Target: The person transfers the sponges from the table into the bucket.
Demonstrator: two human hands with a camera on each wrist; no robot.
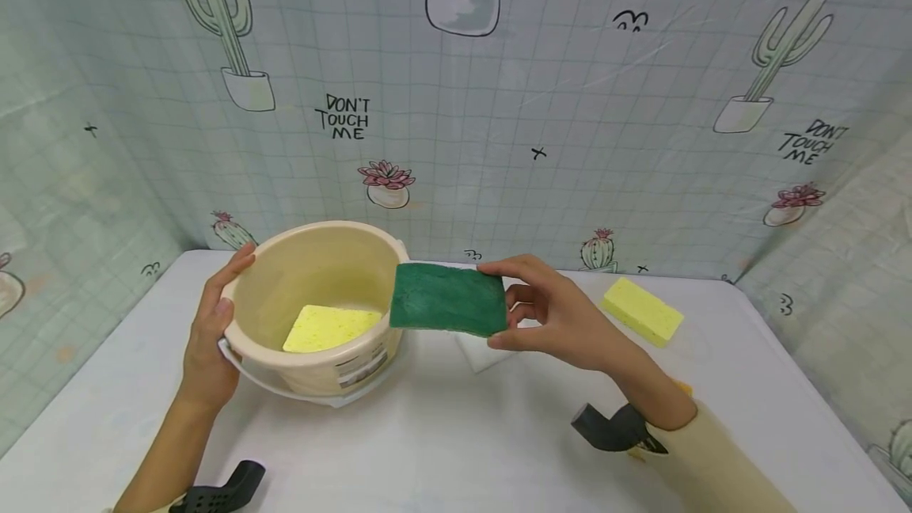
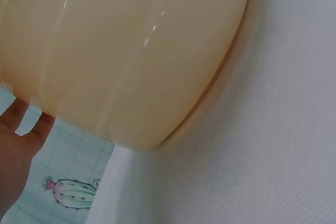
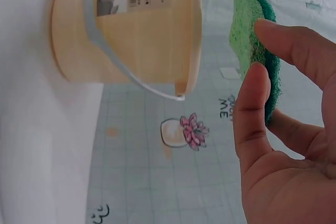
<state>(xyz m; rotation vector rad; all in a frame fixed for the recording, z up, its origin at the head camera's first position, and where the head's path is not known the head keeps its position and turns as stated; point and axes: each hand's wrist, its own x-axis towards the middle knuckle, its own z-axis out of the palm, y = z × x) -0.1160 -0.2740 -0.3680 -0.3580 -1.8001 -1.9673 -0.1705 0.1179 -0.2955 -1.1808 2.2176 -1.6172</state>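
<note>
I see the right hand [image 1: 566, 319] pinching a green sponge [image 1: 447, 299], part-hiding a white item [image 1: 480, 352], left hand [image 1: 207, 339] gripping the bucket [image 1: 313, 260].

The site is a fabric-screened tabletop work area, room type indeterminable, as shown by the white table [image 1: 456, 434] and the cactus-print sheeting [image 1: 570, 101] enclosing its far, left and right sides.

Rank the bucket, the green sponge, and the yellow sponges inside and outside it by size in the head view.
1. Bucket
2. Green sponge
3. Inner yellow sponge and outer yellow sponge: too alike to rank, the former partly hidden.
</note>
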